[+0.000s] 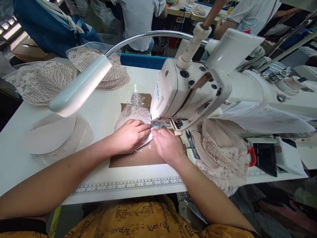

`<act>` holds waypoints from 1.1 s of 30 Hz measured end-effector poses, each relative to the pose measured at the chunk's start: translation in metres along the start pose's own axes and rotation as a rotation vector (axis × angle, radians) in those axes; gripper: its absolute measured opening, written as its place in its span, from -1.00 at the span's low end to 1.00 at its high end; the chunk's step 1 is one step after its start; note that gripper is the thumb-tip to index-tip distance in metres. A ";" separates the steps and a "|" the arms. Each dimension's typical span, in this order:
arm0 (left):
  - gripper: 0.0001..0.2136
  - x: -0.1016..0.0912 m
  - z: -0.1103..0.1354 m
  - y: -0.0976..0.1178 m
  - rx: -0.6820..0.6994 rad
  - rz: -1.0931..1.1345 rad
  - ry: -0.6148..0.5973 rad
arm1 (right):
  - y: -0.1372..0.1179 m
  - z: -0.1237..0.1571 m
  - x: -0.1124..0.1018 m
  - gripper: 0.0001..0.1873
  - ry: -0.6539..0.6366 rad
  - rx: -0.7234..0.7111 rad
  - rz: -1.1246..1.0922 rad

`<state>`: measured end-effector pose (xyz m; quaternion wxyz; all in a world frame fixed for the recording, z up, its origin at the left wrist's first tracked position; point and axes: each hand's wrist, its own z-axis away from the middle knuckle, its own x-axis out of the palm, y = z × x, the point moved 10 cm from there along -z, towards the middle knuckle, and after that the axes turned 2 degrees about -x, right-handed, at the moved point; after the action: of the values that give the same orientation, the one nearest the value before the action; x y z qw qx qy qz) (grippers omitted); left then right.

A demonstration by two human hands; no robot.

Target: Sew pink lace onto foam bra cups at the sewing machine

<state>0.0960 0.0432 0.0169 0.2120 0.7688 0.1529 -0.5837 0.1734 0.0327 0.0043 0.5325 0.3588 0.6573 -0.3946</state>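
Observation:
My left hand lies flat on a piece of pale lace, fingers together and pressing it down just left of the needle of a white sewing machine. My right hand rests beside it, fingers curled on the lace's near edge right below the presser foot. The two hands almost touch. The lace lies on a brown patch of the white table.
Stacks of lace cups sit at the far left, flat oval pieces nearer. A gooseneck lamp hangs over the table. A lace heap and snips lie right. A ruler strip runs along the front edge. Other people sit behind.

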 end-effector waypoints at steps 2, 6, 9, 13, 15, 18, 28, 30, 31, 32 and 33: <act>-0.69 0.000 -0.001 -0.002 0.004 -0.013 -0.001 | 0.001 -0.001 0.002 -0.59 -0.008 0.008 0.008; -0.68 0.001 -0.004 -0.006 0.018 -0.048 -0.010 | 0.001 0.001 0.000 -0.58 0.012 -0.011 -0.003; -0.68 0.001 -0.004 -0.009 0.018 -0.072 0.001 | 0.000 0.002 -0.002 -0.58 0.029 -0.040 -0.024; -0.67 0.000 -0.005 -0.014 0.005 -0.086 0.025 | -0.001 0.000 -0.002 -0.58 0.022 -0.052 -0.043; -0.67 0.000 -0.005 -0.018 -0.018 -0.077 0.035 | -0.001 -0.001 -0.001 -0.58 0.006 -0.048 -0.041; -0.67 0.000 -0.005 -0.022 -0.043 -0.068 0.037 | -0.001 -0.003 0.001 -0.56 -0.009 -0.036 -0.046; -0.65 -0.007 0.006 -0.003 0.037 -0.012 -0.015 | 0.018 0.003 -0.002 -0.59 0.044 0.145 -0.147; -0.64 -0.008 0.006 0.001 0.063 0.009 -0.022 | 0.016 0.002 -0.004 -0.59 0.054 0.129 -0.162; -0.65 -0.007 0.005 0.003 0.077 0.019 -0.028 | 0.013 0.001 -0.005 -0.59 0.057 0.105 -0.167; -0.65 -0.007 0.005 0.005 0.091 0.030 -0.036 | 0.010 0.001 -0.006 -0.59 0.056 0.074 -0.164; -0.66 -0.006 0.005 0.006 0.104 0.042 -0.042 | 0.007 0.000 -0.006 -0.60 0.053 0.042 -0.153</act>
<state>0.0929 0.0355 0.0227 0.1871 0.7695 0.1016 -0.6021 0.1804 0.0348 0.0090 0.4758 0.3288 0.6882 -0.4380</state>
